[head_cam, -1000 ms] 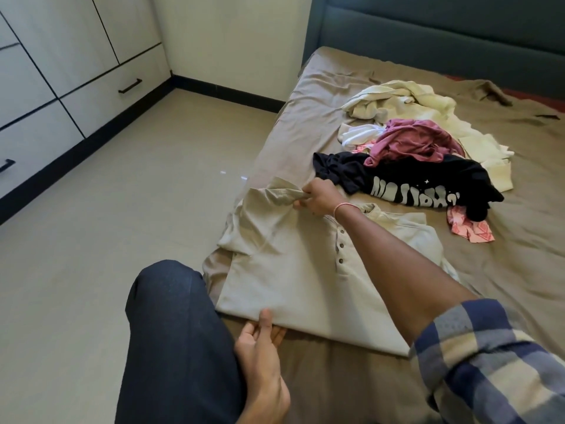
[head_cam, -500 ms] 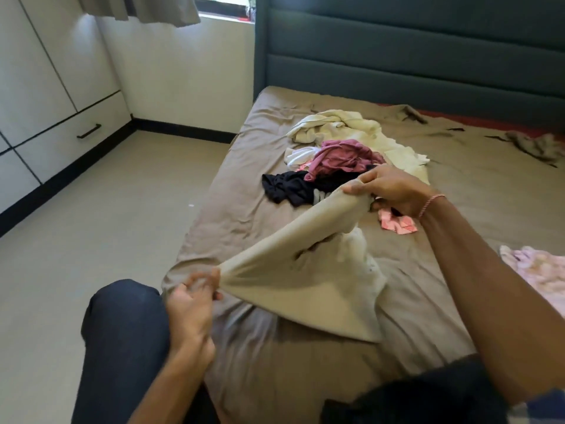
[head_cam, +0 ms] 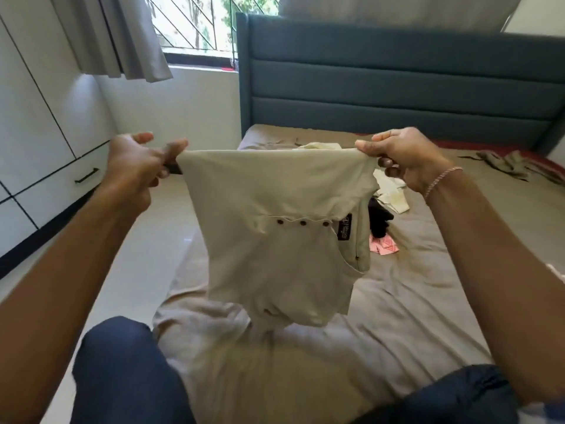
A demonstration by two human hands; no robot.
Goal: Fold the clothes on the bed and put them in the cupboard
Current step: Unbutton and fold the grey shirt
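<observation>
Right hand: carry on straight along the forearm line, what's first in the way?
Probably nothing close. The right hand, pinching the beige shirt by its top corner, is raised above the bed; its line runs over the loose clothes towards the blue headboard. Depth is unclear.

Txt on shirt (head_cam: 269,194) label (head_cam: 345,231) illegible.

Views: one only, worn on the head;
Position: the bed (head_cam: 428,301) is seen from its foot end;
Direction: forward and slightly down, toward the headboard (head_cam: 382,87) and window (head_cam: 189,22); the cupboard (head_cam: 36,117) is kept at the left edge;
Nearness: the left hand (head_cam: 134,166), right hand (head_cam: 406,157) and shirt (head_cam: 269,240) are seen close before the lens.
</observation>
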